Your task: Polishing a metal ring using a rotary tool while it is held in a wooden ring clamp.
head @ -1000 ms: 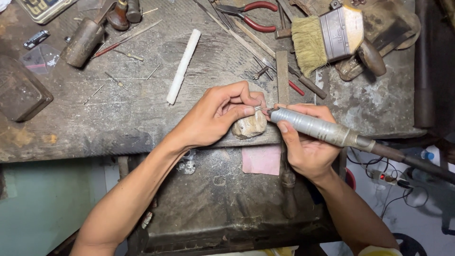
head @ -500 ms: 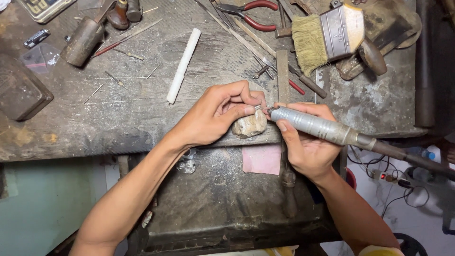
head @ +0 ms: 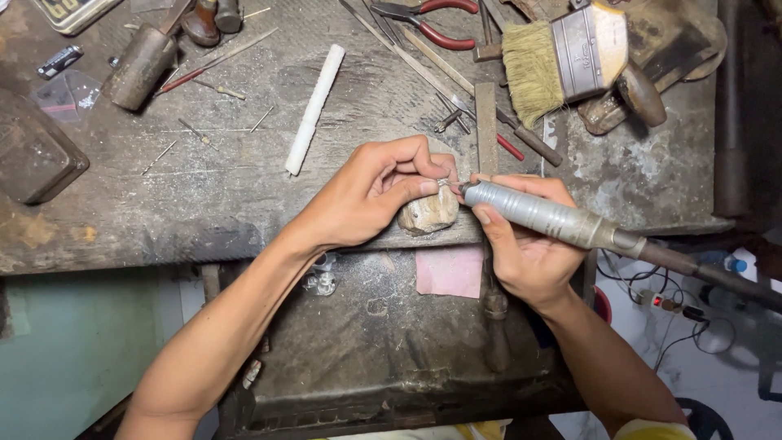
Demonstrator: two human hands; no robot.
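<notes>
Head view, looking down on a worn, dusty workbench (head: 204, 195). Left hand (head: 366, 191) pinches a tiny metal piece (head: 445, 183) between thumb and fingertips, steadying it on top of a pale, rounded bench peg (head: 429, 213) at the bench's front edge. Right hand (head: 525, 244) wraps around a grey rotary handpiece (head: 542, 213), held like a pen, its tip touching the small piece; a dark flexible shaft (head: 709, 273) runs off to the right. Behind the hands: a white stick (head: 314, 107), a flat wooden strip (head: 485, 126), a wide bristle brush (head: 562, 57), red-handled pliers (head: 428, 20), a hammer (head: 142, 61) far left. Below the bench edge, a dark tray (head: 366, 350) with a pink patch (head: 450, 271).
</notes>
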